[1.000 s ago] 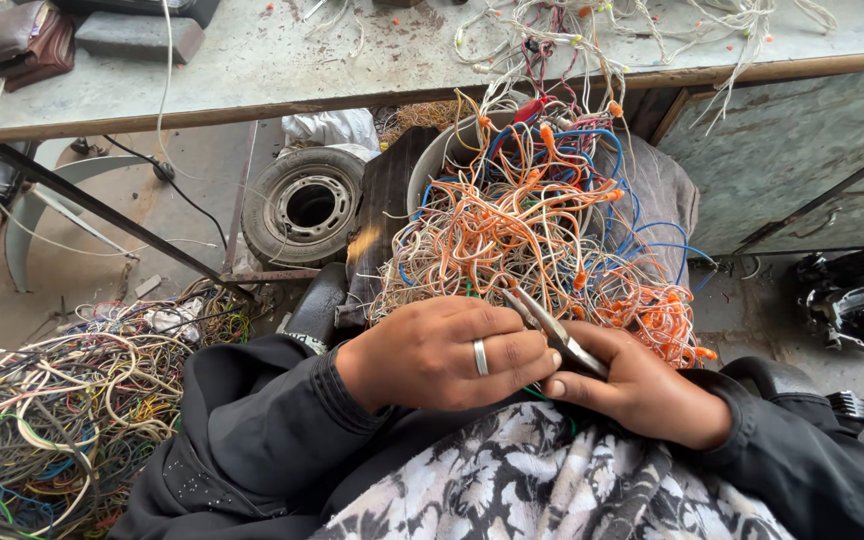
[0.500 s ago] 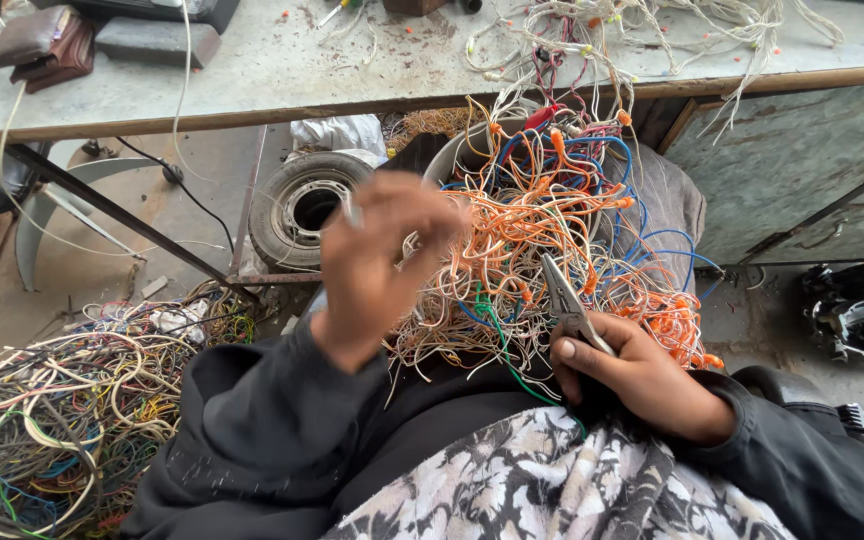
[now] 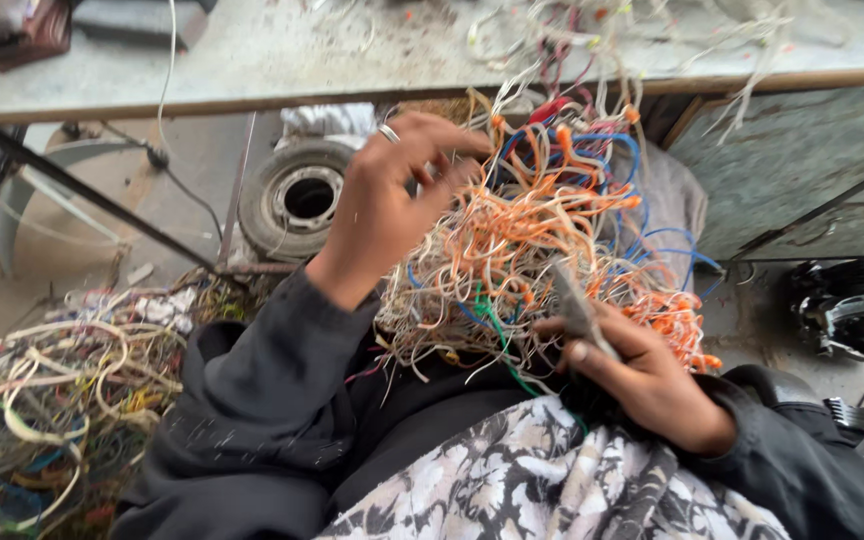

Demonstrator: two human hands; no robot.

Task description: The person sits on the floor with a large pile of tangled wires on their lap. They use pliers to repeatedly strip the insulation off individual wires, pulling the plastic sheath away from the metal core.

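A big tangle of orange, white and blue wires (image 3: 552, 240) rests in front of me, over my lap. My left hand (image 3: 392, 200), with a ring on one finger, is raised and its fingers are pinched into the upper left of the tangle, gripping wires. My right hand (image 3: 642, 375) sits low at the tangle's near edge and is closed around a slim grey metal tool (image 3: 577, 305) that points up into the wires. A patterned black and white cloth (image 3: 552, 480) covers my lap.
A heap of pale and coloured wires (image 3: 42, 400) lies on the floor at the left. A small tyre (image 3: 297, 195) stands under a dusty workbench (image 3: 252, 60). A dark engine part (image 3: 847, 305) lies at the right.
My left hand left the right hand at my lap, rose up and reached into the top of the wire tangle. My right hand kept the tool and stayed low.
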